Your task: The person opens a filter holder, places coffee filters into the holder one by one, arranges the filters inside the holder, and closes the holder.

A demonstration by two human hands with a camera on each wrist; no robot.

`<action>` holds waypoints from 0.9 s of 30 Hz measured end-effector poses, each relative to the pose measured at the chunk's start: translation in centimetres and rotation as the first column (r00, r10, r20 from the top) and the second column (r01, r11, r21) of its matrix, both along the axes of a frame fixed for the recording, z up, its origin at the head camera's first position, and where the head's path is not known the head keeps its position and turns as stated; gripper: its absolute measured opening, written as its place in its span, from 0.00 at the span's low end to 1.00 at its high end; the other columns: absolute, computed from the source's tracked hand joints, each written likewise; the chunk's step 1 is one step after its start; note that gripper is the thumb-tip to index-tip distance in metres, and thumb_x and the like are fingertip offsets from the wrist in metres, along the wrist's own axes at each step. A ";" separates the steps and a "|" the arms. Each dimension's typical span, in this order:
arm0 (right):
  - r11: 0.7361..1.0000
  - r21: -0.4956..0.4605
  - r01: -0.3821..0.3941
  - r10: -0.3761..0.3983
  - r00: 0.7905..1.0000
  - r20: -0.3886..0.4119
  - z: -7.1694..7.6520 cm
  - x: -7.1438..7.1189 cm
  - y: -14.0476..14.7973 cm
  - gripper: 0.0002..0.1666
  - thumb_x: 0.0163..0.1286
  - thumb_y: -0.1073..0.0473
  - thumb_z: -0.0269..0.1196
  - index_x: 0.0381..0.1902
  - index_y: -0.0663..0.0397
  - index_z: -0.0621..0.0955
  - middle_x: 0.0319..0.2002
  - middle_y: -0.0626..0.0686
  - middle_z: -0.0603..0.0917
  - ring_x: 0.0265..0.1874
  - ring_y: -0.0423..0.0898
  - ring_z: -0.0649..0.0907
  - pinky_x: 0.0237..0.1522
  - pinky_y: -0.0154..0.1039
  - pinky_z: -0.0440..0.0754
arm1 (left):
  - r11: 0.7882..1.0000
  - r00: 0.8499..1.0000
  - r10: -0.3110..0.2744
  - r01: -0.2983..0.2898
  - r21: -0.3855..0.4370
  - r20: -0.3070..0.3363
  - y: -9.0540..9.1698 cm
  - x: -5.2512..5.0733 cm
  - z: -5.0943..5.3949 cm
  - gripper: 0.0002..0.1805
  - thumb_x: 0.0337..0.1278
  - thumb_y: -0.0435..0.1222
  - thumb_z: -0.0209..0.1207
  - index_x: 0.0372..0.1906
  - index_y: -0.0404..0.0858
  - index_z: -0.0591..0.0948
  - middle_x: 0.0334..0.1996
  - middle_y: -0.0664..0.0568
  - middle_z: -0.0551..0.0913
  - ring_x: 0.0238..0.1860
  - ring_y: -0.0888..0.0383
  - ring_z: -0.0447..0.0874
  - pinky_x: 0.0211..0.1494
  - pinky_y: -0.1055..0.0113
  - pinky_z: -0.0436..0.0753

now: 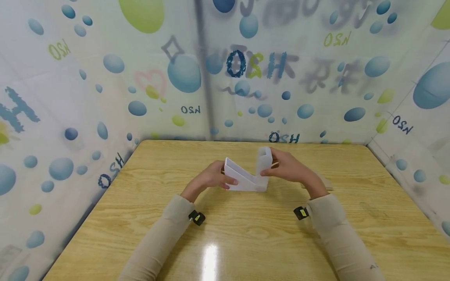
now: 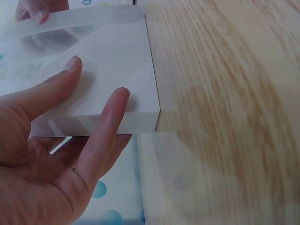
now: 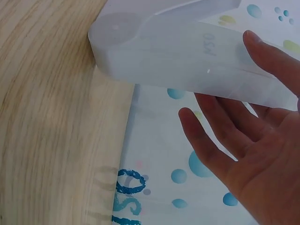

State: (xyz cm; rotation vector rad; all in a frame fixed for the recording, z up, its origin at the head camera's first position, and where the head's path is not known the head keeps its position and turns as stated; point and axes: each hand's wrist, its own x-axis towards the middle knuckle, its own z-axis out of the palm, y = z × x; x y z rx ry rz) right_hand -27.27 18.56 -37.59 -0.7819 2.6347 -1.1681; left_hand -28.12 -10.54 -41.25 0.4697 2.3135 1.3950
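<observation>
A white plastic holder (image 1: 242, 180), like a desk file holder, stands on the table with a sloping open-topped body and a taller translucent upright (image 1: 262, 158) at its right end. My left hand (image 1: 213, 175) grips its left end, thumb and fingers on opposite sides. In the left wrist view the left thumb lies across the white side panel (image 2: 108, 56), and one finger touches the edge. My right hand (image 1: 288, 167) holds the upright between thumb and fingers. From the right wrist, its thumb presses the translucent wall (image 3: 159, 56), while some fingers are partly hidden behind it.
A wooden table (image 1: 246, 242) lies under both arms. Partly hidden by the right wrist is a flat brownish piece (image 1: 325, 182) on the table. Printed curtains (image 1: 239, 105) with blue and green dots hang close behind the table and along its sides.
</observation>
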 end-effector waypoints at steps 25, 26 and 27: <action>0.999 -0.022 0.036 -0.036 0.999 0.006 1.5 0.3 3.2 0.33 0.67 0.54 0.74 0.64 0.59 0.74 0.55 0.60 0.83 0.53 0.55 0.85 0.57 0.56 0.85 | 1.000 1.000 0.011 -0.011 -0.009 -0.002 0.0 0.1 0.1 0.24 0.60 0.32 0.71 0.60 0.36 0.79 0.56 0.40 0.85 0.48 0.49 0.86 0.43 0.58 0.91; 0.999 -0.016 0.039 -0.039 0.999 0.007 1.6 0.3 3.4 0.34 0.67 0.54 0.74 0.65 0.59 0.74 0.55 0.60 0.83 0.53 0.55 0.85 0.57 0.56 0.85 | 1.000 1.000 0.012 -0.012 -0.009 -0.002 0.0 0.1 0.1 0.24 0.60 0.32 0.71 0.60 0.36 0.79 0.56 0.40 0.85 0.48 0.49 0.86 0.43 0.58 0.91; 0.999 -0.014 0.040 -0.040 0.999 0.009 1.6 0.4 3.5 0.34 0.67 0.54 0.74 0.65 0.59 0.74 0.55 0.60 0.83 0.53 0.55 0.85 0.57 0.56 0.85 | 1.000 1.000 0.011 -0.011 -0.010 -0.004 0.0 0.1 0.1 0.24 0.60 0.33 0.71 0.60 0.36 0.79 0.56 0.40 0.85 0.48 0.49 0.86 0.43 0.58 0.91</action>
